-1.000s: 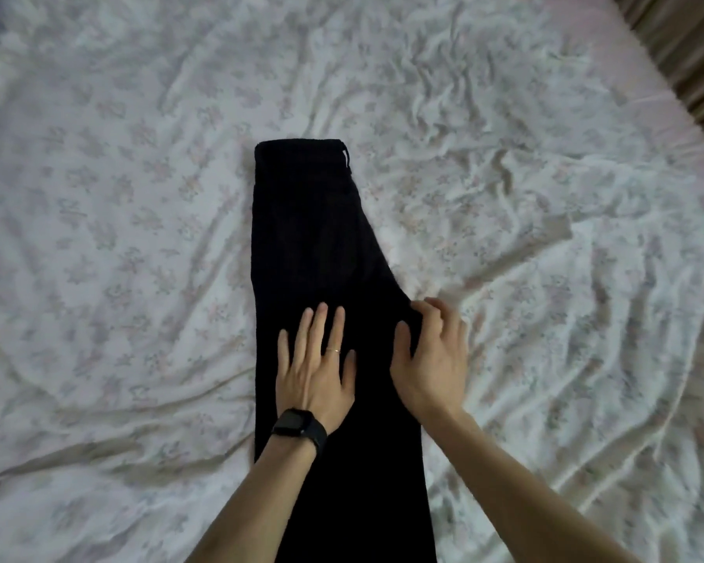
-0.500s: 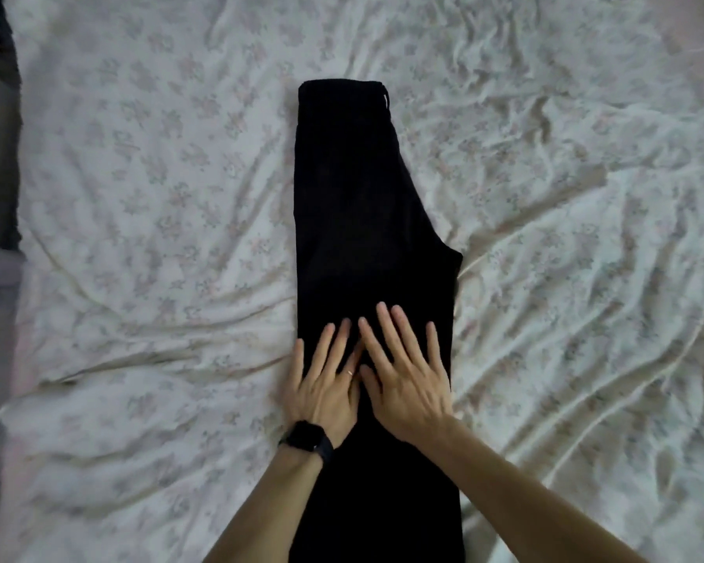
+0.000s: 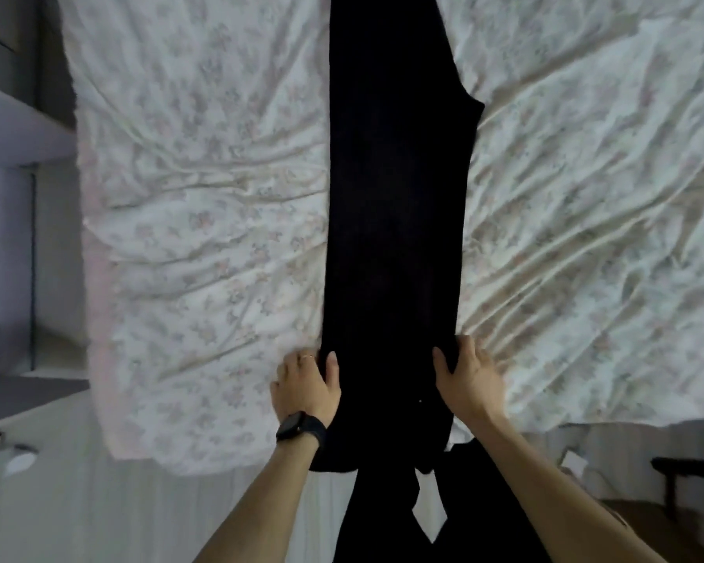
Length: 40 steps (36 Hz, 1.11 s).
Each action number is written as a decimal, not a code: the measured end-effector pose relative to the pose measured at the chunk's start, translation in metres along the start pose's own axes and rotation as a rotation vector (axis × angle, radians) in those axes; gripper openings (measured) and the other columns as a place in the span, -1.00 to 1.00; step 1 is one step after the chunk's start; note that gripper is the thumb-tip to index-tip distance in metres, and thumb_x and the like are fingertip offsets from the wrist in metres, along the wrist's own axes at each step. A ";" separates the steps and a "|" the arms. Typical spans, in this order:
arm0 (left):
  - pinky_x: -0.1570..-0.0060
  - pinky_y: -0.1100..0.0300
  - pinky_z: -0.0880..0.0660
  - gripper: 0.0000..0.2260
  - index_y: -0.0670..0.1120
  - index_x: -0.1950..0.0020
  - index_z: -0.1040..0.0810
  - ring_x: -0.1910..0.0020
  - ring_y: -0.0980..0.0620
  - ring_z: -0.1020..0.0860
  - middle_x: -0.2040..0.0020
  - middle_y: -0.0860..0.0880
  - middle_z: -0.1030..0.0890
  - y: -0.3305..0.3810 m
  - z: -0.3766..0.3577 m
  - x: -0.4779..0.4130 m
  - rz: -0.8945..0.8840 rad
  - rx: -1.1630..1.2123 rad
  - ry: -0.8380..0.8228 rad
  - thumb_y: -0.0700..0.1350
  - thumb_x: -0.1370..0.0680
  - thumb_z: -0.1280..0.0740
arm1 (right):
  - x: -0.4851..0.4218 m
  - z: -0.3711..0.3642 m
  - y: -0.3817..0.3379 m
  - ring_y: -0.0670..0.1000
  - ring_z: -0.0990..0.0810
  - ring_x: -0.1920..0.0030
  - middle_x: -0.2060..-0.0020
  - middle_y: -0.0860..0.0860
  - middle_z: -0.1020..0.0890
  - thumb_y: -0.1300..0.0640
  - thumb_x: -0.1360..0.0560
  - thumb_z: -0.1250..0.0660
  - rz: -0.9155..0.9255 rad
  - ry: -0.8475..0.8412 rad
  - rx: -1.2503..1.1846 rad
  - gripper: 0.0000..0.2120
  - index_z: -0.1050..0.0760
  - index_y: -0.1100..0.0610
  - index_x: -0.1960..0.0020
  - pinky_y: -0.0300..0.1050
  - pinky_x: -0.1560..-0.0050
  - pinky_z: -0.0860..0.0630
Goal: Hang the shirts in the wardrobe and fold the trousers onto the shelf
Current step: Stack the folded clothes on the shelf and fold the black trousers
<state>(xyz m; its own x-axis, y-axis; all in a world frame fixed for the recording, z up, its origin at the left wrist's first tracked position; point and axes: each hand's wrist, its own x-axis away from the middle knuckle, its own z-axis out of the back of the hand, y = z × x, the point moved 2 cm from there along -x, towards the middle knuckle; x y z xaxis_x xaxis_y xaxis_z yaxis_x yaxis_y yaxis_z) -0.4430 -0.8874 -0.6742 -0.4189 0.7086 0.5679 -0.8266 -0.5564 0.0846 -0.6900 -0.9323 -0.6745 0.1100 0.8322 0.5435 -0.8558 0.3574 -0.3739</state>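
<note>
Black trousers [image 3: 395,205] lie lengthwise on the bed, folded leg on leg, their waist out of view past the top and their cuffs hanging over the near bed edge. My left hand [image 3: 307,386], with a black watch and a ring, grips the trousers' left edge near the cuffs, thumb on top and fingers curled under. On the opposite edge my right hand [image 3: 466,375] grips the same way, thumb on the cloth. No shirts or wardrobe show.
The bed carries a wrinkled white floral sheet [image 3: 188,221]. A pale shelf or cabinet [image 3: 13,132] stands at the left. Small objects [image 3: 1,446] lie on the light floor at lower left. A dark stool or bench [image 3: 691,465] stands at lower right.
Both hands slid from lying flat on the middle of the trousers down to the cuffs and spread apart, each taking hold of one side edge. The view dropped toward the bed's near edge.
</note>
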 end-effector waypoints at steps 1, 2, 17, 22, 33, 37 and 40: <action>-0.02 -0.02 -0.48 -0.58 -0.05 -0.15 -0.52 -0.11 -0.10 -0.53 -0.11 -0.03 -0.55 -0.008 -0.005 0.011 0.017 0.042 -0.038 0.23 -0.65 -0.09 | 0.008 -0.002 0.003 0.17 -0.60 0.05 0.05 0.07 -0.63 -0.15 -0.61 -0.25 -0.052 -0.057 -0.007 -0.64 -0.46 0.14 -0.18 -0.02 0.16 -0.45; 0.01 -0.01 -0.47 -0.59 -0.04 -0.13 -0.51 -0.08 -0.09 -0.53 -0.08 -0.01 -0.55 -0.017 -0.012 0.022 0.025 0.080 -0.081 0.25 -0.64 -0.10 | 0.014 -0.002 0.006 0.15 -0.60 0.07 0.06 0.05 -0.63 -0.19 -0.61 -0.24 -0.101 -0.123 -0.023 -0.61 -0.46 0.12 -0.20 -0.01 0.16 -0.48; 0.19 0.28 -0.41 -0.62 0.06 -0.49 -0.38 -0.16 -0.08 -0.58 -0.23 -0.05 -0.62 -0.090 -0.081 0.102 0.085 0.494 -0.356 0.03 -0.67 -0.24 | 0.075 -0.043 0.076 -0.02 -0.64 0.04 0.05 -0.01 -0.70 0.06 -0.54 -0.44 -0.046 -0.545 -0.210 -0.74 -0.61 0.10 -0.19 -0.19 0.07 -0.55; 0.01 0.18 -0.36 -0.70 -0.09 -0.36 -0.44 -0.19 -0.13 -0.56 -0.10 -0.04 -0.58 -0.095 -0.092 0.134 0.122 0.532 -0.289 0.01 -0.69 -0.21 | 0.122 -0.072 0.115 0.03 -0.68 0.00 0.05 0.00 -0.71 0.09 -0.55 -0.44 -0.101 -0.559 -0.294 -0.81 -0.64 0.09 -0.15 -0.10 -0.01 -0.58; -0.01 0.12 -0.41 -0.76 -0.12 -0.30 -0.49 -0.02 -0.06 -0.52 -0.06 -0.05 -0.55 -0.116 -0.094 0.169 0.135 0.559 -0.210 -0.07 -0.69 -0.19 | 0.189 -0.080 0.145 0.04 -0.71 0.04 0.08 -0.06 -0.71 -0.03 -0.58 -0.40 -0.213 -0.237 -0.575 -0.84 -0.61 0.04 -0.08 0.07 -0.09 -0.64; -0.12 -0.05 -0.57 -0.84 0.02 0.05 -0.53 -0.03 -0.14 -0.60 0.00 -0.08 -0.62 -0.119 -0.081 0.186 0.085 0.630 -0.262 -0.11 -0.68 -0.21 | 0.216 -0.059 0.145 0.07 -0.69 0.13 0.07 0.09 -0.69 0.09 -0.58 -0.41 -0.243 -0.135 -0.756 -0.82 -0.58 0.17 -0.11 0.03 0.02 -0.67; -0.09 -0.04 -0.60 -0.84 -0.03 0.00 -0.53 0.11 -0.05 -0.58 -0.02 -0.09 -0.60 -0.115 -0.062 0.204 0.054 0.685 -0.279 -0.16 -0.68 -0.17 | 0.243 -0.041 0.131 0.10 -0.67 0.16 0.05 0.14 -0.66 0.12 -0.57 -0.43 -0.239 -0.022 -0.836 -0.81 -0.47 0.15 -0.11 -0.02 0.12 -0.66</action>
<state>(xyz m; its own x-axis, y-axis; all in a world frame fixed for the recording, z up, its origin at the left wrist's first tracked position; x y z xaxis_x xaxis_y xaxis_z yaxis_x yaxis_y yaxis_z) -0.4566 -0.6516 -0.6191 -0.2656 0.5866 0.7651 -0.3493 -0.7982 0.4907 -0.7545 -0.6652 -0.6224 0.2222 0.6897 0.6892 -0.1578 0.7230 -0.6726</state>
